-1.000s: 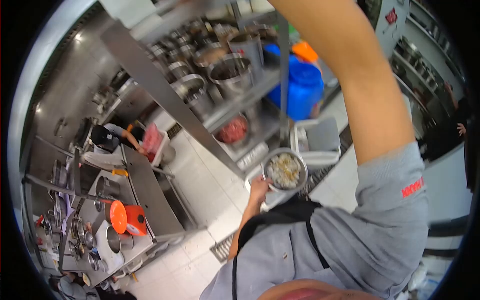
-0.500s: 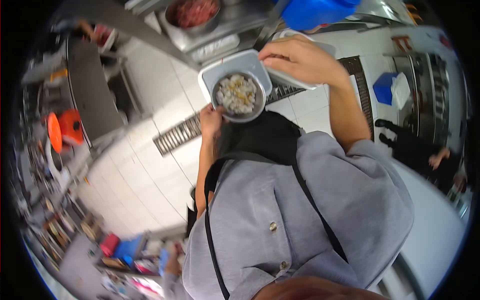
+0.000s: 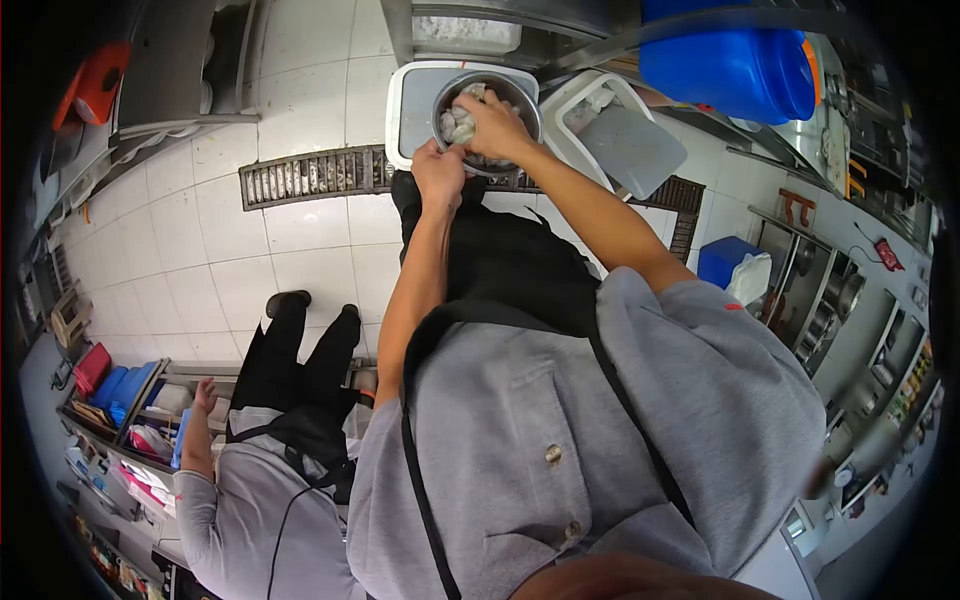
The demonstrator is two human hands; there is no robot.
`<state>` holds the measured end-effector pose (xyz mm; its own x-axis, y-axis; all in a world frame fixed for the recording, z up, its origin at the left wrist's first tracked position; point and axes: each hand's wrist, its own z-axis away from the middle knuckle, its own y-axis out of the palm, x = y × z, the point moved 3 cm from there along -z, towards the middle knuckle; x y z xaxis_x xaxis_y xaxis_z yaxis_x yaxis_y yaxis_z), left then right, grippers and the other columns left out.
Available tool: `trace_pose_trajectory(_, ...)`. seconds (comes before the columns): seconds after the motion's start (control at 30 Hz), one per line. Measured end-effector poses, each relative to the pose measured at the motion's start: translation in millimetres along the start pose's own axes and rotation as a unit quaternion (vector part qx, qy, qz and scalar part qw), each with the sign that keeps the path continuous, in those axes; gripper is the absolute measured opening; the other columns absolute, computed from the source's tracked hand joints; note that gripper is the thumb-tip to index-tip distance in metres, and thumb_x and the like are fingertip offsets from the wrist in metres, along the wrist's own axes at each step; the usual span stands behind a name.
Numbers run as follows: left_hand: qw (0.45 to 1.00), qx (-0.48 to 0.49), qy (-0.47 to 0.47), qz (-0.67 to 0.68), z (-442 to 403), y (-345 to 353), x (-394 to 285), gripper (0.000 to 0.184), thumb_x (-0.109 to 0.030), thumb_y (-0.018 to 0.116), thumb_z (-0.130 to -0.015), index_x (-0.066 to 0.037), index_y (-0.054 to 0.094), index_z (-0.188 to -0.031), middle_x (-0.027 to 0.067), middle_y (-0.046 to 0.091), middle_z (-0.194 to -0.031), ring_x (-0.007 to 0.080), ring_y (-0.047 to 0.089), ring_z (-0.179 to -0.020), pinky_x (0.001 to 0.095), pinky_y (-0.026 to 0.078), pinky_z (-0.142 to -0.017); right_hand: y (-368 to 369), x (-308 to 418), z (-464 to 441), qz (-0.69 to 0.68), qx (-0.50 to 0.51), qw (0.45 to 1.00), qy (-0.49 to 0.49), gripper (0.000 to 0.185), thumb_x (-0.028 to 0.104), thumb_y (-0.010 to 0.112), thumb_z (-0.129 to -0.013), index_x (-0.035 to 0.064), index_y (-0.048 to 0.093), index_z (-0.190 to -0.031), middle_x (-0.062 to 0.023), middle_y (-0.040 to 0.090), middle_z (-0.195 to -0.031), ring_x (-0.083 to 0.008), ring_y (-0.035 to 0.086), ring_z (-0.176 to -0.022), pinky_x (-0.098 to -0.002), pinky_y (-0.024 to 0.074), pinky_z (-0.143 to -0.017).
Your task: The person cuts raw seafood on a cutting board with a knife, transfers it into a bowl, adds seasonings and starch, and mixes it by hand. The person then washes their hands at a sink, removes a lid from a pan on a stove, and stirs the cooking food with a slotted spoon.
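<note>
A round metal bowl (image 3: pixel 536 130) holds pale, whitish, glossy food pieces (image 3: pixel 450 126), whose exact kind I cannot make out. My left hand (image 3: pixel 440 178) is closed on the near left part of its rim. Inside the bowl, my right hand (image 3: pixel 497 128) reaches among the pieces from the right, fingers apart and tips partly hidden. Beneath the bowl is a bin with a white rim (image 3: pixel 396 125) and a grey top (image 3: pixel 415 95).
A second white bin (image 3: pixel 563 140) with a tilted grey lid (image 3: pixel 640 150) stands to the right. A blue barrel (image 3: pixel 725 65) is at upper right. Behind me on the left is another person (image 3: pixel 265 500). A floor drain grate (image 3: pixel 315 178) crosses the tiles.
My right hand has moved from the bin's right edge down into the bowl. My left hand stays at the rim. The view has shifted, bringing the other person more fully into sight.
</note>
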<state>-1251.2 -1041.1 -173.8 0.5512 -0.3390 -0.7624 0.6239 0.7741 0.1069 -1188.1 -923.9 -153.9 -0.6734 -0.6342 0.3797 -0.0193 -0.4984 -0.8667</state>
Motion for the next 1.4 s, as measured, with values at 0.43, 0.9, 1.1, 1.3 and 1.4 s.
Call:
trace_pose_trajectory(0.43,0.980,0.197,-0.015,-0.023,-19,13,-10,0.013,0.002,0.054,-0.082,0.004,0.063,-0.090,0.0108,0.066,-0.083,0.0178,0.064,-0.068,0.0303,0.058,-0.055,-37,-15,29,-0.043,-0.059,0.995,0.073,0.067,0.015,0.075,-0.062,0.0248,0.056,-0.125,-0.0147,0.051,-0.127,-0.0416,0.053,-0.110,-0.0480,0.0430,-0.096)
trace_pose_trajectory(0.9,0.938,0.324,-0.003,-0.121,-8,12,-47,0.011,0.002,0.055,-0.081,0.002,0.063,-0.088,0.0114,0.066,-0.082,0.0184,0.064,-0.065,0.0290,0.056,-0.054,-55,-6,75,-0.079,-0.181,0.980,0.025,0.074,0.010,0.077,-0.058,0.0241,0.056,-0.127,-0.0169,0.054,-0.125,-0.0367,0.053,-0.115,-0.0434,0.0444,-0.096)
trace_pose_trajectory(1.1,0.929,0.346,-0.020,-0.133,7,12,-25,0.013,0.001,0.056,-0.080,0.002,0.064,-0.090,0.0105,0.067,-0.084,0.0171,0.064,-0.066,0.0269,0.055,-0.053,-30,-21,87,-0.014,-0.149,0.980,0.132,0.062,0.009,0.072,-0.066,0.0180,0.057,-0.126,-0.0180,0.059,-0.117,-0.0378,0.057,-0.107,-0.0442,0.0453,-0.094)
trace_pose_trajectory(1.3,0.925,0.355,-0.006,-0.135,49,21,-17,0.016,0.003,0.056,-0.081,0.000,0.065,-0.094,0.0096,0.067,-0.085,0.0164,0.065,-0.066,0.0258,0.055,-0.051,-52,4,161,-0.008,-0.154,0.988,0.032,0.065,0.009,0.073,-0.065,0.0235,0.056,-0.126,-0.0147,0.055,-0.120,-0.0398,0.057,-0.106,-0.0441,0.0471,-0.094)
trace_pose_trajectory(1.4,0.915,0.383,-0.001,-0.126,89,25,-12,0.014,0.003,0.055,-0.081,0.000,0.064,-0.093,0.0081,0.066,-0.083,0.0153,0.064,-0.066,0.0247,0.055,-0.052,-37,10,185,0.059,-0.149,0.982,0.103,0.065,0.011,0.074,-0.066,0.0293,0.056,-0.126,-0.0108,0.049,-0.128,-0.0426,0.055,-0.106,-0.0482,0.0486,-0.091)
